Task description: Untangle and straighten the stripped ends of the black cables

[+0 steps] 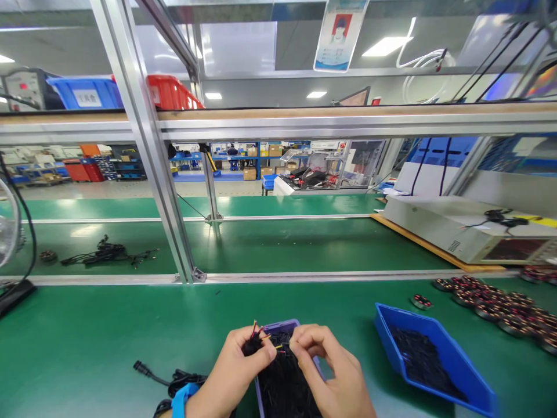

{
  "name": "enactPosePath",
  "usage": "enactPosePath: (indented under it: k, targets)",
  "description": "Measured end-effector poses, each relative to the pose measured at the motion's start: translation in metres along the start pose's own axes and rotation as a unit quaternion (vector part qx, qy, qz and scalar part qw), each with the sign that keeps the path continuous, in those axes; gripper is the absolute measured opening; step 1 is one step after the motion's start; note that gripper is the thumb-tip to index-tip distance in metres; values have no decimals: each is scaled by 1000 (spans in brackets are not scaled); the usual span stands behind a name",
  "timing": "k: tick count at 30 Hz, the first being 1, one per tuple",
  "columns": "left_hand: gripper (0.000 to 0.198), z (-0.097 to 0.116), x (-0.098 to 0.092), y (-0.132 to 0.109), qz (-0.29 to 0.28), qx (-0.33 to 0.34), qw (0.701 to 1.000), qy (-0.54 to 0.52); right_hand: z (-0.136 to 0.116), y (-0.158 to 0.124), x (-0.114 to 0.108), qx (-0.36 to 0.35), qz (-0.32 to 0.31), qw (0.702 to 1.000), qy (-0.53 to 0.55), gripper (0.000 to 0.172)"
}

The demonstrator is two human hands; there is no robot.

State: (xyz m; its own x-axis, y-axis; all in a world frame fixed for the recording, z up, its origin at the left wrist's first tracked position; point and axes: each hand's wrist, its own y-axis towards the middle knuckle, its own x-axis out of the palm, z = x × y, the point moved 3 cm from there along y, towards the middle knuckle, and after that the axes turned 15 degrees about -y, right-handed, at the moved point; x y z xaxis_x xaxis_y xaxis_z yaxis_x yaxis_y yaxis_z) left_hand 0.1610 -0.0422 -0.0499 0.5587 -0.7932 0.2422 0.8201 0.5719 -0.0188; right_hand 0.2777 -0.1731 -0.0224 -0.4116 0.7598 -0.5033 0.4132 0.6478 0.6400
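Observation:
My left hand (237,368), with a blue band on the wrist, is closed around a black cable (251,346) with thin red and yellow wire ends standing out of it. Close beside it, my right hand (331,371) pinches at a yellow wire end with thumb and forefinger. Whatever else sits between those fingertips is too small to make out. Both hands are over a purple bin (278,324) filled with short black pieces (285,389). A black cable (150,374) with a round connector lies left of my left wrist, partly hidden by it.
To the right stands a blue bin (452,363) holding black pieces. Many copper-wound motor parts (496,302) lie beyond it, one apart (421,301). A metal post (150,151) rises behind the bench. Farther back are tangled cables (107,252) and a grey metal box (461,229).

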Motion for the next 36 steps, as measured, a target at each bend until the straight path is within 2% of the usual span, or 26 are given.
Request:
enactPosePath:
  k: [5, 24, 30, 36]
  targets:
    - [24, -1, 1, -1, 27, 19, 999, -4, -1, 1, 0, -12, -3, 1000, -10, 16]
    - [27, 2, 2, -2, 41, 17, 999, -3, -3, 3, -3, -3, -37, 999, -16, 17]
    - [25, -1, 2, -4, 19, 43, 999, 15, 0, 2, 1, 5, -56, 998, -18, 18]
    - [27, 0, 3, -4, 30, 50, 998, 12, 1, 3, -5, 25, -47, 999, 11, 24]
